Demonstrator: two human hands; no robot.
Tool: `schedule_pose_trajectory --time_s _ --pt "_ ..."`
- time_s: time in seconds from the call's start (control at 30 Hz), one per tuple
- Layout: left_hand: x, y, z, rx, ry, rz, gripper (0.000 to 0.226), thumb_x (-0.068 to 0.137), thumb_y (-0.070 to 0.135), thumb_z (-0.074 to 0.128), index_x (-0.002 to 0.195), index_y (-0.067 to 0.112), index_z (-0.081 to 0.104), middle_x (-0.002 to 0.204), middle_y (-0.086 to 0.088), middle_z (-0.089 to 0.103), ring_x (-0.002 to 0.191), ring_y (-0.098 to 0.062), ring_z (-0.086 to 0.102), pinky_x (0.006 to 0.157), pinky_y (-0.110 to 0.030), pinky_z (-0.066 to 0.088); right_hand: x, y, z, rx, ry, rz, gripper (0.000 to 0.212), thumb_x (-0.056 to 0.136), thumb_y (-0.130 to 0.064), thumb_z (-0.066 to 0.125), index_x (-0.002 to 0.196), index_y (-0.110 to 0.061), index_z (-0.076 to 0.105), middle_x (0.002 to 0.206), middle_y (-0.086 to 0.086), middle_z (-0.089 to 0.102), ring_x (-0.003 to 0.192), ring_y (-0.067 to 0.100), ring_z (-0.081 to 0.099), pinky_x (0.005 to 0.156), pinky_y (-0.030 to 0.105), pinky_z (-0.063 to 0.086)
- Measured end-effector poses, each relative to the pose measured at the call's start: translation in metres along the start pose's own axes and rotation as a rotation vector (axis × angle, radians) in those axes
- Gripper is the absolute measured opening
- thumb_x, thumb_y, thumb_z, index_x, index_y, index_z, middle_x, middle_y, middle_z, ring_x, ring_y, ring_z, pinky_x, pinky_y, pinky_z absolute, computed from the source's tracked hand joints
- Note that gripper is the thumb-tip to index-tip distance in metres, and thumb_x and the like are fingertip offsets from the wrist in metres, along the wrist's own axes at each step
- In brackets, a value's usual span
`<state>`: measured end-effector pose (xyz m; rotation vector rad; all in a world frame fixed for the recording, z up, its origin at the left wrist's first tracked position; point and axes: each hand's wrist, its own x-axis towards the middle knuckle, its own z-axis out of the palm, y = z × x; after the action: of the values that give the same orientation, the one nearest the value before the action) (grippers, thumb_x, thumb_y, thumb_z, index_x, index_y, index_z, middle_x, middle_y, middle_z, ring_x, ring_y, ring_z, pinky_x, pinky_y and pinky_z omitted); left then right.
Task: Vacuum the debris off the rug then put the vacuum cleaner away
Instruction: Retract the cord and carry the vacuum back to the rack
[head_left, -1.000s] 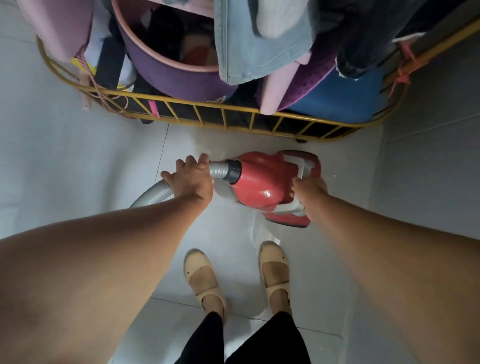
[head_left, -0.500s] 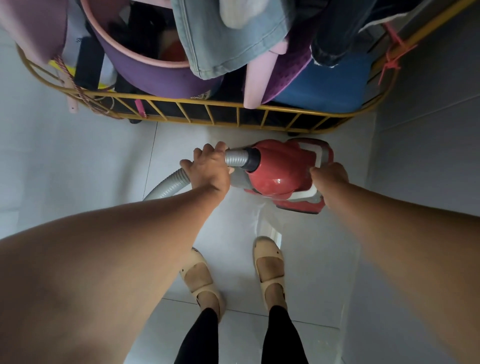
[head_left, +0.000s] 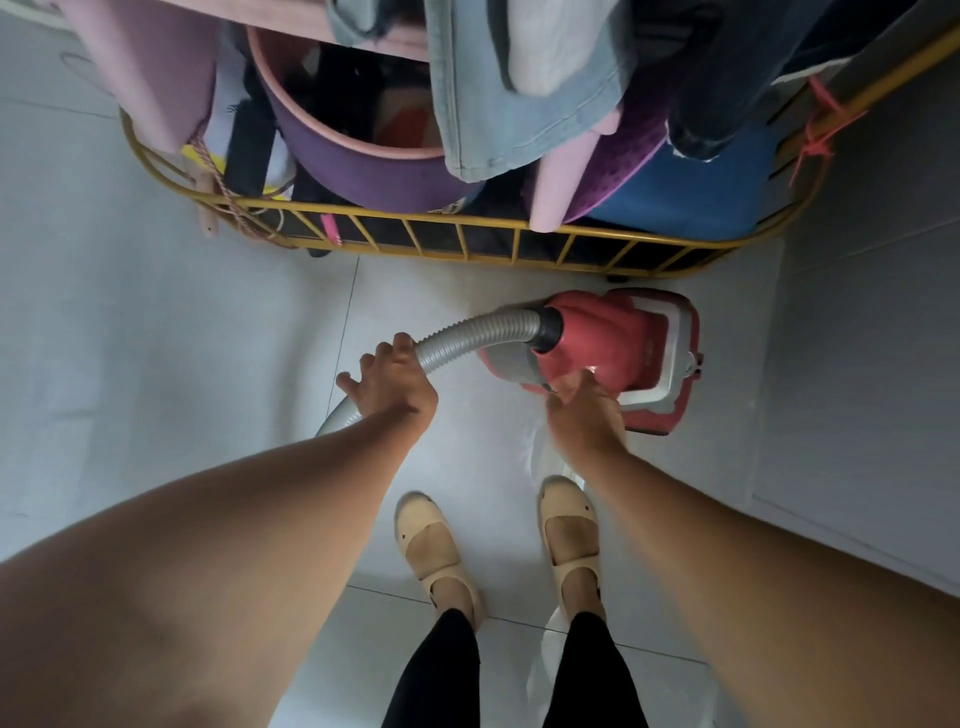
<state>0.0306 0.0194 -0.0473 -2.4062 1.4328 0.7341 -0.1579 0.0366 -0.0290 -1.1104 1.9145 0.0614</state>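
Our left hand (head_left: 392, 384) and right hand (head_left: 584, 415) are bare, and so are both forearms. On our feet we wear cream shoes, the left shoe (head_left: 431, 551) and the right shoe (head_left: 569, 525), each with a rounded toe, one strap across the instep and small dark marks near the toe. Close-fitting black trousers (head_left: 436, 670) reach our ankles.

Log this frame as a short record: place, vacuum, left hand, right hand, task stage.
place: white tiled floor, in front of a yellow wire rack loaded with clothes
vacuum cleaner: red, stands on the floor close to the rack, grey hose attached
left hand: grips the hose
right hand: fingers loose, beside the vacuum cleaner, not on its white handle; contact unclear through blur
task stage: no rug in view; looks like the putting-away step
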Motion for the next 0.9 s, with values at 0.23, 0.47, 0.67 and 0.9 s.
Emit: schedule_pose_trajectory --time_s 0.23,0.47,0.67,0.9 --pt "-0.028 -0.068 0.009 -0.006 -0.053 -0.055 0.039 0.079 0.005 0.053 0.113 0.022 0.046 0.108 0.001 0.057 0.11 -0.022 0.05 0.098 -0.043 0.027 -0.048 -0.039 0.056 0.137 -0.325 0.005 0.021 0.092 -0.028 0.055 0.109 -0.023 0.067 0.112 0.003 0.069 0.106 0.025 0.064 0.09 0.038 0.053" --pt "-0.067 -0.118 0.001 -0.055 -0.224 -0.168 0.023 0.077 0.009 0.055 0.091 0.024 0.045 0.087 0.005 0.061 0.097 -0.021 0.06 0.087 -0.038 0.026 -0.096 -0.092 0.088 0.13 -0.489 0.009 0.032 0.102 -0.036 0.037 0.101 -0.012 0.058 0.081 0.004 0.054 0.081 0.023 0.05 0.074 0.028 0.039" --pt "-0.107 -0.154 -0.013 -0.141 -0.345 -0.263 0.024 0.077 0.022 0.063 0.093 0.024 0.045 0.084 0.007 0.056 0.086 -0.02 0.054 0.089 -0.04 0.03 -0.13 -0.109 0.086 0.524 -0.594 0.331 0.024 0.097 -0.038 0.049 0.101 -0.018 0.062 0.114 0.001 0.067 0.11 0.017 0.059 0.095 0.039 0.044" --pt "-0.162 -0.198 -0.024 -0.343 -0.26 -0.425 0.023 0.078 0.023 0.064 0.091 0.026 0.045 0.087 0.004 0.058 0.085 -0.022 0.052 0.091 -0.039 0.039 -0.155 -0.128 0.054 0.863 -0.571 0.307 0.025 0.1 -0.031 0.05 0.115 -0.017 0.064 0.105 -0.003 0.069 0.103 0.01 0.063 0.089 0.038 0.045"
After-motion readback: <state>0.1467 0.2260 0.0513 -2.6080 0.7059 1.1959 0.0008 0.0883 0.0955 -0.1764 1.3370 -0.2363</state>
